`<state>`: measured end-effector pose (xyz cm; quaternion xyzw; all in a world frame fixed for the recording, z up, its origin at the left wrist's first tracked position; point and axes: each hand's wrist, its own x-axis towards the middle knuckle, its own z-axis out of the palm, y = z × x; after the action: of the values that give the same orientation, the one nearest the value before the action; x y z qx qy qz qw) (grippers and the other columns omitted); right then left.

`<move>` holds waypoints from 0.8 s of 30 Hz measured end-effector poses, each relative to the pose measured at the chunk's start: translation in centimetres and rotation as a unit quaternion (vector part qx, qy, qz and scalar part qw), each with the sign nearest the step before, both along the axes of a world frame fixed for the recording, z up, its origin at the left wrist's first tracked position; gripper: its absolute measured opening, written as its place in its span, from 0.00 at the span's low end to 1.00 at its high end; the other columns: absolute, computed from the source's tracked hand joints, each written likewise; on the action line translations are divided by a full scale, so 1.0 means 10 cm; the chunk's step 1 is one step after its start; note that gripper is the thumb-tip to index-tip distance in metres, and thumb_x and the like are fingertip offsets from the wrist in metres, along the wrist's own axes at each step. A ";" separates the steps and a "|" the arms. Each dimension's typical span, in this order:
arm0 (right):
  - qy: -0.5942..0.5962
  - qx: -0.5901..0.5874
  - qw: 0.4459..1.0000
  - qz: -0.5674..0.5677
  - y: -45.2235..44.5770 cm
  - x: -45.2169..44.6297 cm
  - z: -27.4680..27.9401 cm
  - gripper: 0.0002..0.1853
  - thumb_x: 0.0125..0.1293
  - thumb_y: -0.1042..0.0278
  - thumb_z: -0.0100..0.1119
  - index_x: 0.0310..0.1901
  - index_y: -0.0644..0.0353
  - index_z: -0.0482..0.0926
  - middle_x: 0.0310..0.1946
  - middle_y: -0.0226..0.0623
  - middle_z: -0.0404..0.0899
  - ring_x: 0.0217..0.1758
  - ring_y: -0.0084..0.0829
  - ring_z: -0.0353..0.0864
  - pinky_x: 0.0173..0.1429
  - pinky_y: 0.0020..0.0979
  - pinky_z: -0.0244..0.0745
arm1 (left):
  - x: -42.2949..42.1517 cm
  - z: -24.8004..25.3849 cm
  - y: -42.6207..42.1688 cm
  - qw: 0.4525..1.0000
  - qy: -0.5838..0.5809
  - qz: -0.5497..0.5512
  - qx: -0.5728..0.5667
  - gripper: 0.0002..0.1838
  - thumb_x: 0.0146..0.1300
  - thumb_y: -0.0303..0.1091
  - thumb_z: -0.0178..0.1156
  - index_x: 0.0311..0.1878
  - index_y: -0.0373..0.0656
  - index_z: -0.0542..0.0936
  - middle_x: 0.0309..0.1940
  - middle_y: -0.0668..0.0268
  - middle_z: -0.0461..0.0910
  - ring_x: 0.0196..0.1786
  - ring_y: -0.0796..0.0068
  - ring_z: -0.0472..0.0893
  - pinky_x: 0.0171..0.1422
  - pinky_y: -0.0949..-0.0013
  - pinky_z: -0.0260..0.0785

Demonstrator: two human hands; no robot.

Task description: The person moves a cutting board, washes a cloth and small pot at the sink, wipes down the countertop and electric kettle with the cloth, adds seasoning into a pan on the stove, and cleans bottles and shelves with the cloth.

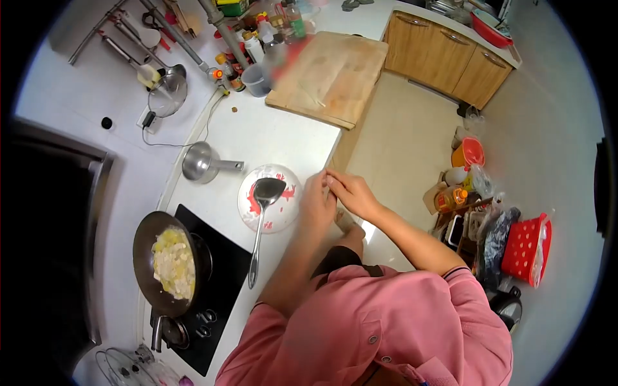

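Note:
My left hand [318,201] and my right hand [353,193] meet at the fingertips in front of my body, by the counter's edge. The left one is blurred, and whether anything is between the fingers cannot be made out. Just left of them a white plate with red marks [283,217] lies on the counter, with a metal spatula [260,225] resting across it. A wok [146,257] holding pale yellow and whitish food [174,264] stands on the black stove.
A small saucepan [198,162] sits beyond the plate. Farther off are a wooden cutting board [328,77], a plastic tub [256,80] and several bottles. The black cooktop [222,270] is at the left. Bags and a red basket [524,249] line the right wall.

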<state>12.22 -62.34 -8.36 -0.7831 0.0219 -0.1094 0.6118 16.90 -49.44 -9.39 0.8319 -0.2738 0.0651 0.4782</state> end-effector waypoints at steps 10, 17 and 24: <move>0.057 -0.051 0.997 0.034 -1.14 2.45 -0.29 0.18 0.70 0.72 0.51 0.59 0.67 0.75 0.48 0.44 0.82 0.49 0.31 0.81 0.55 0.30 0.75 | 2.24 -0.48 -1.08 0.984 0.115 0.056 -0.125 0.17 0.67 0.29 0.57 0.58 0.34 0.75 0.49 0.52 0.83 0.52 0.54 0.83 0.56 0.60 0.74; 0.122 -0.021 0.992 0.002 -1.31 3.24 -0.65 0.20 0.68 0.72 0.49 0.60 0.68 0.74 0.40 0.39 0.81 0.39 0.29 0.79 0.44 0.30 0.75 | 2.83 -0.80 -1.40 0.920 0.305 0.167 -0.179 0.09 0.63 0.26 0.54 0.44 0.34 0.79 0.39 0.52 0.81 0.43 0.59 0.80 0.49 0.62 0.71; 0.249 0.239 0.937 0.054 -1.18 3.41 -0.70 0.12 0.67 0.76 0.48 0.49 0.66 0.77 0.33 0.33 0.78 0.34 0.25 0.76 0.39 0.26 0.73 | 2.81 -0.76 -1.48 0.881 0.368 0.202 -0.216 0.15 0.68 0.23 0.52 0.57 0.35 0.77 0.49 0.63 0.80 0.51 0.74 0.77 0.57 0.71 0.69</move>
<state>46.27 -74.11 -15.38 -0.6157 0.1573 0.1308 0.7610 45.04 -64.25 -16.99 0.7092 0.1171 -0.0926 0.6890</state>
